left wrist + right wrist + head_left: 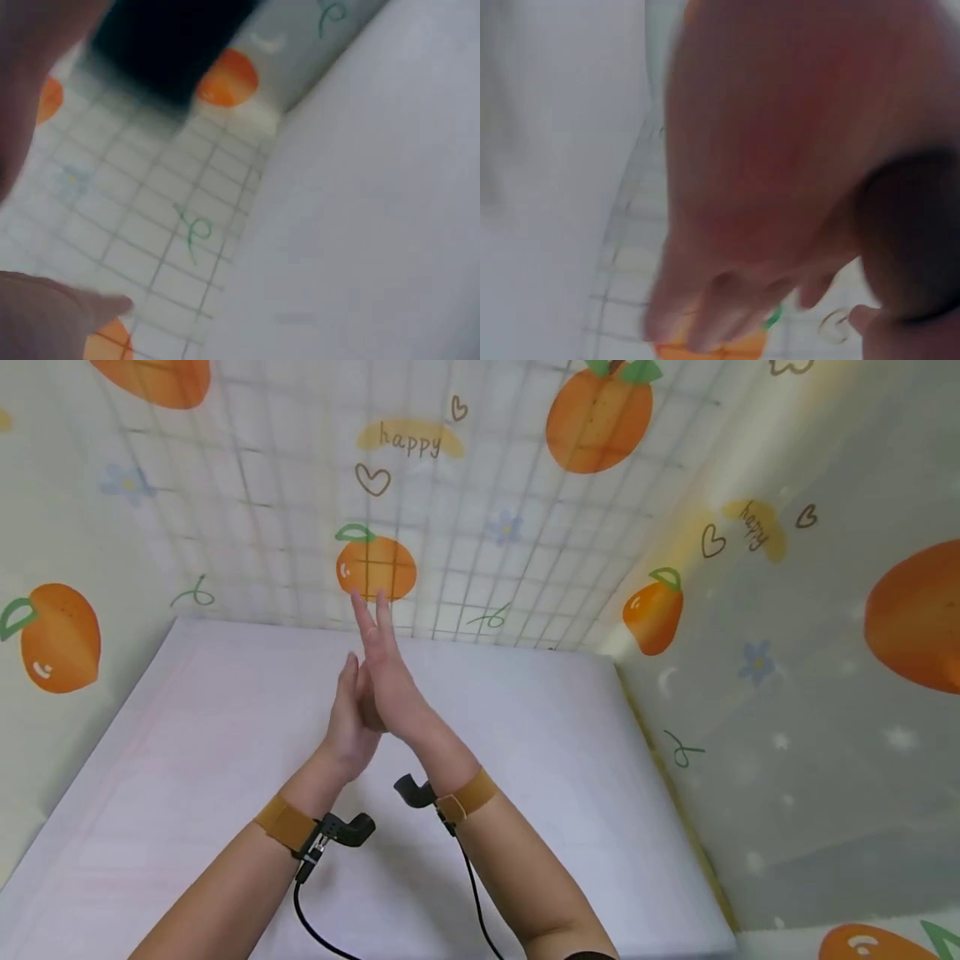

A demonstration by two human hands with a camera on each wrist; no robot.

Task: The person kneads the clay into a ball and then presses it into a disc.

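Observation:
In the head view my two bare hands meet above the white table, palm side to palm side. The right hand (393, 685) has straight fingers pointing up and away, two of them spread apart at the tips. Against it lies the left hand (351, 722), its thumb upright and most of its fingers hidden behind the right hand. No object shows between the palms. A large blurred hand with fingers pointing down fills much of the right wrist view, and parts of a hand enter the left wrist view at its left edge.
The white tabletop (225, 735) spreads beneath both arms. Behind it rises a wire grid (465, 568) under a sheet printed with oranges; a printed curtain (810, 760) hangs at the right. Tan bands (467, 793) hold small black cameras (348, 829) on the wrists, with cables trailing.

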